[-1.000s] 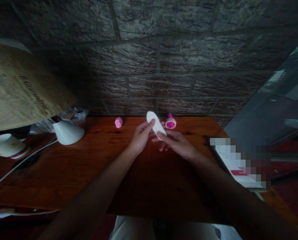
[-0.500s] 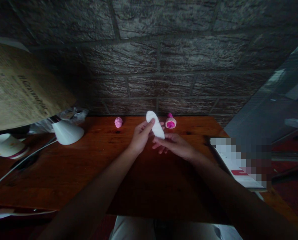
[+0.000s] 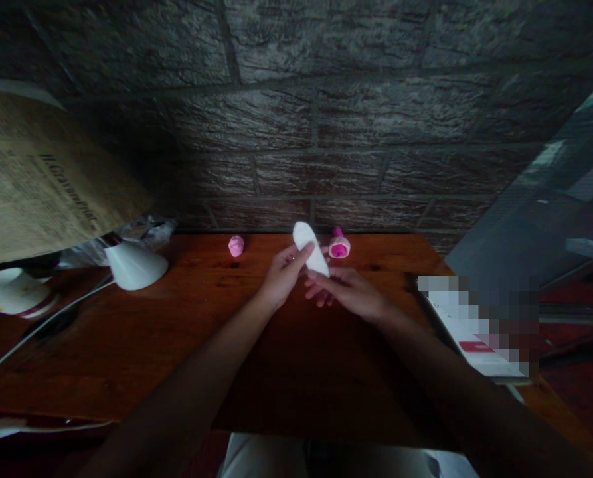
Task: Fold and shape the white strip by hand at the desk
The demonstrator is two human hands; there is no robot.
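A flat, long white piece with rounded ends [image 3: 306, 237], soft-looking, is held tilted above the table. My left hand [image 3: 282, 273] grips it, thumb across its face and fingers behind. At its lower end is my right hand [image 3: 348, 290], thumb over the edge and fingers curled beneath. Behind my right hand stands a pink and pale object with a bright magenta centre [image 3: 340, 247]. To the left of my hands, a small pink ball-like lump [image 3: 236, 245] lies near the wall.
On the left of the wooden table [image 3: 176, 345] are a lamp with a paper-like printed shade [image 3: 52, 179], its white base [image 3: 137, 264], a cord and a white cup [image 3: 12, 291]. At the right lies a partly blurred flat white object [image 3: 455, 318]. A brick-patterned wall [image 3: 286, 113] rises behind.
My left thumb has slid slightly right and down across the white piece. My right thumb has come a little further over its lower end. The pink objects have stayed put.
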